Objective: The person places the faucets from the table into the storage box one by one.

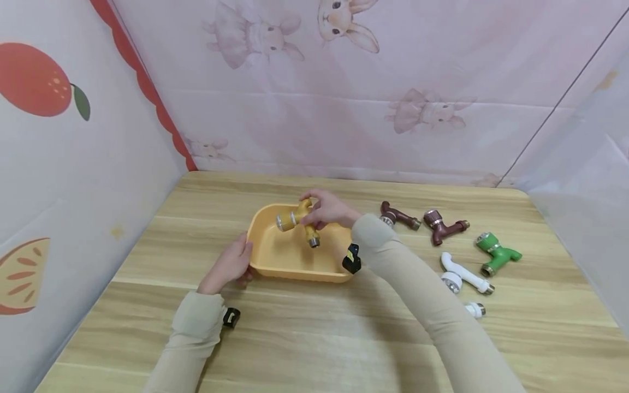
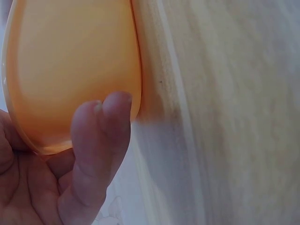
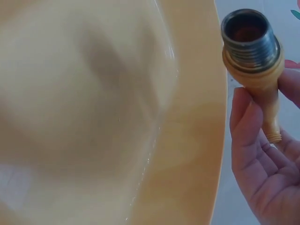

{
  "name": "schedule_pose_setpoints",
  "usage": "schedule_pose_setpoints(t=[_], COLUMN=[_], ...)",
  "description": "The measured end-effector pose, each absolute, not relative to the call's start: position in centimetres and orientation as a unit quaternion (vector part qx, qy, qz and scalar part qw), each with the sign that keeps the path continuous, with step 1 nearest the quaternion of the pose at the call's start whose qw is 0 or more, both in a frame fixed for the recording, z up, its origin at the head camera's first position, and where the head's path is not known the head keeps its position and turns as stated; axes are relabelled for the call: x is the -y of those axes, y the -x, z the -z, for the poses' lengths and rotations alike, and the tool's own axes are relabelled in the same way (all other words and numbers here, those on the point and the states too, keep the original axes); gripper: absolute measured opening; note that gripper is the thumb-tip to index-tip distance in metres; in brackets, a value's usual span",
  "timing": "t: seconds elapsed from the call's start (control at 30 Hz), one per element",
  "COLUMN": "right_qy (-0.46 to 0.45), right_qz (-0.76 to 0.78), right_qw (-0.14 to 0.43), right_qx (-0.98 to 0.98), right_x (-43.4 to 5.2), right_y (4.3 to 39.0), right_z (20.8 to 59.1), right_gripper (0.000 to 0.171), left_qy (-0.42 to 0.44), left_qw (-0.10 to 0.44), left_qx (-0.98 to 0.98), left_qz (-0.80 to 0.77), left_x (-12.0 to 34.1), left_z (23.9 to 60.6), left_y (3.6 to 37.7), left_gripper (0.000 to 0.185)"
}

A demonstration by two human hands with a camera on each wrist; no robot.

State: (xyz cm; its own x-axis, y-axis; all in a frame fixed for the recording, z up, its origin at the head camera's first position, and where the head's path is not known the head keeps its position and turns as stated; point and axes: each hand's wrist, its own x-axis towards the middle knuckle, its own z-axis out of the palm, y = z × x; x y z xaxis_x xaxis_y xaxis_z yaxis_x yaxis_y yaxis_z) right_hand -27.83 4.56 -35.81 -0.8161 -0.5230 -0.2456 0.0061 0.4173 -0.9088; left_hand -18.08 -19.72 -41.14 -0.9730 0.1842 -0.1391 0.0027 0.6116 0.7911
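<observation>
pinches the yellow tap (image 1: 299,213), knob (image 1: 285,220) leftward and threaded end (image 1: 314,240) nearward, in the right hand (image 1: 328,208) over the yellow tub (image 1: 295,274), gripped at its left by the left hand (image 1: 233,258).

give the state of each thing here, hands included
Left hand: gripping tray
Right hand: holding yellow faucet
Yellow faucet: raised over tray
Tray: upright on table
Left maroon faucet: on table
Right maroon faucet: on table
Green faucet: on table
Upper white faucet: on table
Lower white faucet: partly hidden by right sleeve

On the table (image 1: 314,338), the tray (image 1: 275,254), beneath one tap (image 1: 297,216), lies left of five other taps (image 1: 464,272).
</observation>
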Motion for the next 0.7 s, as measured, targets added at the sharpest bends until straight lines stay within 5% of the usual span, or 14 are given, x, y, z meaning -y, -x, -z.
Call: schedule_pose_setpoints(t=[0.7], right_qy=[0.212], right_qz=[0.458], right_qw=[0.305], right_qx=[-0.807], right_x=[-1.7], right_y=[28.5], right_z=[37.4], right_gripper=[0.064], left_qy=[-0.041], left_qw=[0.108], left_qx=[-0.893], left_qz=[-0.436], left_x=[19.7], left_z=[41.3], left_y=[18.1], left_gripper=[0.029])
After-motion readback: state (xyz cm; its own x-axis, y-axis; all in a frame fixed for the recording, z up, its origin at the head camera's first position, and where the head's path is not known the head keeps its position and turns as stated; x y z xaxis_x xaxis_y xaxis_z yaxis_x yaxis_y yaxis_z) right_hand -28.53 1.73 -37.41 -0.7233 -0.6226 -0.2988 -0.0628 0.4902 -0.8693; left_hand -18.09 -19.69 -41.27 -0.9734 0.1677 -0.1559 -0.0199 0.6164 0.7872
